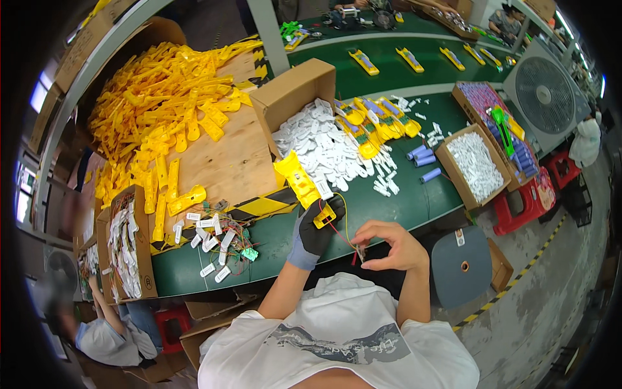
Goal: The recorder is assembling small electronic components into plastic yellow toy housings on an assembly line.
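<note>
A long green counter [414,202] runs across the workshop in front of a seated worker, the biggest thing in sight from where we stand. On its left, a wooden board [243,155] bears a great heap of yellow plastic parts [162,91]. A grey fan [545,81] stands at the far right, while a co-worker [107,340] in a pale top sits at the far left.

Near the middle, an open cardboard box [295,91] lies tipped toward the worker, white plastic pieces [314,146] spilling from it over the counter. A smaller box [457,185] of white bits sits to the right.

The worker's right hand [400,251] is bare, its fingers [377,228] bent and nearly closed, pinching a small part [361,249] too tiny to make out. The left hand [312,238], in a grey and black glove, has its fingers curled around the lower end of a yellow casing [299,180]. That casing is held tilted over the counter's near edge, just in front of the white pieces.

Purple batteries [422,159] lie on the counter between the white spill and the smaller box. Thinnest of all, a yellow wire [347,217] loops from the casing toward the right hand.
</note>
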The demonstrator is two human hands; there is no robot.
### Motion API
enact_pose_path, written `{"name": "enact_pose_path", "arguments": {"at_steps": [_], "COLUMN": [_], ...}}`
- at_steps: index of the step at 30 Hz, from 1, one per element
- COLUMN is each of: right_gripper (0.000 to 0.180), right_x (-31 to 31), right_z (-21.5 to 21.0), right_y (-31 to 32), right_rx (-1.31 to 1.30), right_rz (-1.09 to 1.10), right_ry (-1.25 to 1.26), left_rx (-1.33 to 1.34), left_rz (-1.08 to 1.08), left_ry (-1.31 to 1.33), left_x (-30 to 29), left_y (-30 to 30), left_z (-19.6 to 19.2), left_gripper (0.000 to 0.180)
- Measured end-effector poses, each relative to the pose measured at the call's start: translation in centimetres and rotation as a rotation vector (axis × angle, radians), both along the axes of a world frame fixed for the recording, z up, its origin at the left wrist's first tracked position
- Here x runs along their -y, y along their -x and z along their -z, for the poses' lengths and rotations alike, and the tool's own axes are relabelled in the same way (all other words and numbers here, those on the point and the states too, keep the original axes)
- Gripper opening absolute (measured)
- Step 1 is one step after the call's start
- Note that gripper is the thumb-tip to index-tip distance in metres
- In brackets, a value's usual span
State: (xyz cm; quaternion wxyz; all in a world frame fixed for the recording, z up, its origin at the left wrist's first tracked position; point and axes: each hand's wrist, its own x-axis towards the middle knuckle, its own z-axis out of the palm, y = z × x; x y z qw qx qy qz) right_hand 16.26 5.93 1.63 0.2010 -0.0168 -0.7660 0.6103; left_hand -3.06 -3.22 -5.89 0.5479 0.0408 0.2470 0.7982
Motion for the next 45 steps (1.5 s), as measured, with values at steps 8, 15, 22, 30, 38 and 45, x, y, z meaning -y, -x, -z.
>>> {"name": "enact_pose_path", "arguments": {"at_steps": [8, 15, 22, 30, 38, 45], "right_gripper": [0.042, 0.040, 0.019, 0.021, 0.013, 0.011], "right_x": [-0.1, -2.2, -1.0, 1.3, 2.7, 1.9], "right_z": [3.4, 4.3, 4.0, 7.4, 8.1, 8.0], "right_y": [-0.4, 0.3, 4.1, 3.8, 2.4, 0.9], "right_rx": [-0.037, -0.302, -0.394, -0.584, -0.590, -0.483], "right_rz": [0.033, 0.261, 0.369, 0.468, 0.694, 0.606], "right_ry": [0.371, 0.354, 0.225, 0.485, 0.221, 0.302], "left_rx": [-0.070, -0.639, -1.015, -0.909, -0.959, -0.869], "left_rz": [-0.144, -0.044, 0.114, 0.212, 0.173, 0.150], "left_ry": [-0.093, 0.050, 0.146, 0.093, 0.122, 0.153], "left_x": [0.2, 0.3, 0.3, 0.3, 0.0, 0.1], "left_y": [0.7, 0.8, -0.2, -2.8, -5.2, -6.5], "left_z": [-1.3, -4.3, -1.7, -1.7, -0.3, -0.7], "left_gripper": [0.045, 0.048, 0.053, 0.048, 0.060, 0.054]}}
